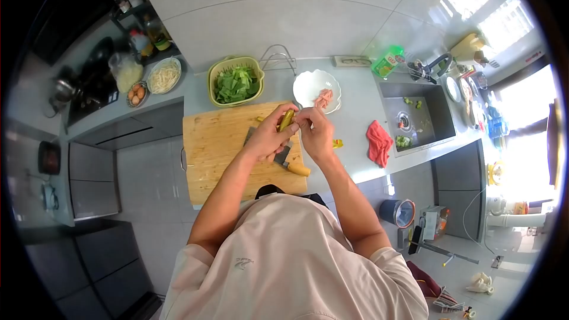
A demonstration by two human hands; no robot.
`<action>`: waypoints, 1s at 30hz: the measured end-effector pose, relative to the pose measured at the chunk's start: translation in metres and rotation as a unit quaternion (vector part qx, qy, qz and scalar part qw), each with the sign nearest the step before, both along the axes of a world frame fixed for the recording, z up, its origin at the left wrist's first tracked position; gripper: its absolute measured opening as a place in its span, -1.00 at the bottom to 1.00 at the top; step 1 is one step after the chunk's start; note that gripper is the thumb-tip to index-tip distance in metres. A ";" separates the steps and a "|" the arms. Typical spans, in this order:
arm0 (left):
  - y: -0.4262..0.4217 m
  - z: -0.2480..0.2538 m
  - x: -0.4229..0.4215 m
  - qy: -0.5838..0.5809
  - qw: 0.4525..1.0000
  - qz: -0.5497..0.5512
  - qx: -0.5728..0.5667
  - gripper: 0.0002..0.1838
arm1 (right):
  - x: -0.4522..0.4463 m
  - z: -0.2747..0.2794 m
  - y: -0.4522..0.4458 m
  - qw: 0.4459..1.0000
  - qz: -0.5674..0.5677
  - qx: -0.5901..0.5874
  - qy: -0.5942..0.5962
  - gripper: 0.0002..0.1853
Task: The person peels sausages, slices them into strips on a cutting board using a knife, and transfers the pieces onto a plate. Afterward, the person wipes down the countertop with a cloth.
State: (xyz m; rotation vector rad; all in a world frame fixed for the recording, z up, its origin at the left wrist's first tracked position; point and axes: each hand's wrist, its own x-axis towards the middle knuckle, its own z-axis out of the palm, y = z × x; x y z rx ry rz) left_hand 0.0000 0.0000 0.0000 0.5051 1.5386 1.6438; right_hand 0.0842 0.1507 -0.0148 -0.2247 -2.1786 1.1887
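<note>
Closely, the left hand (pixel 271 135) clasps a yellow item (pixel 287 120) as the right hand (pixel 316 133), fingers bent, pinches its end.

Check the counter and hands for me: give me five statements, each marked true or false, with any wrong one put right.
1. The left hand holds a yellow-green item. True.
2. The right hand is gripping the knife. False: the knife lies on the cutting board; the right hand's fingers are up by the yellow-green item.
3. The leafy greens are in the basket. True.
4. The red cloth is inside the sink. False: it lies on the counter beside the sink.
5. The white plate has pink pieces on it. True.
</note>
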 end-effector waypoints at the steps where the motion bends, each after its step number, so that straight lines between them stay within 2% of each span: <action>1: 0.000 0.003 -0.001 -0.006 1.000 -0.003 -0.002 -0.54 | 0.000 0.003 0.001 1.000 -0.006 0.005 0.003 -0.85; 8: -0.004 0.007 -0.002 -0.036 0.999 -0.029 -0.011 -0.51 | -0.003 0.007 0.011 0.999 -0.030 0.032 0.024 -0.86; 11: -0.008 0.001 -0.003 -0.087 0.995 -0.056 0.019 -0.43 | -0.003 -0.007 0.018 0.999 -0.031 -0.038 0.010 -0.90; 14: -0.010 -0.002 -0.007 -0.187 0.977 -0.068 0.081 -0.46 | -0.007 -0.018 0.026 0.963 0.060 -0.259 -0.046 -0.86; 17: -0.010 0.000 -0.004 -0.192 0.975 -0.063 0.093 -0.49 | -0.002 -0.014 0.020 0.868 0.176 -0.462 -0.054 -0.77; 20: -0.008 -0.001 0.001 -0.193 0.976 -0.049 0.092 -0.48 | -0.003 -0.009 0.020 0.884 0.164 -0.420 -0.122 -0.78; 23: -0.006 -0.003 0.002 -0.175 0.980 -0.045 0.080 -0.48 | -0.004 -0.019 0.020 0.870 0.143 -0.461 -0.103 -0.81; 26: -0.001 -0.004 0.002 -0.179 0.979 -0.036 0.089 -0.50 | -0.003 0.005 0.002 0.823 0.109 -0.554 -0.058 -0.78; 29: 0.005 -0.007 0.004 -0.189 0.974 -0.052 0.112 -0.54 | -0.009 0.016 -0.006 0.815 0.048 -0.576 -0.042 -0.72; 30: 0.006 -0.005 0.006 -0.196 0.974 -0.051 0.105 -0.56 | -0.010 0.017 -0.008 0.827 0.028 -0.559 -0.046 -0.71</action>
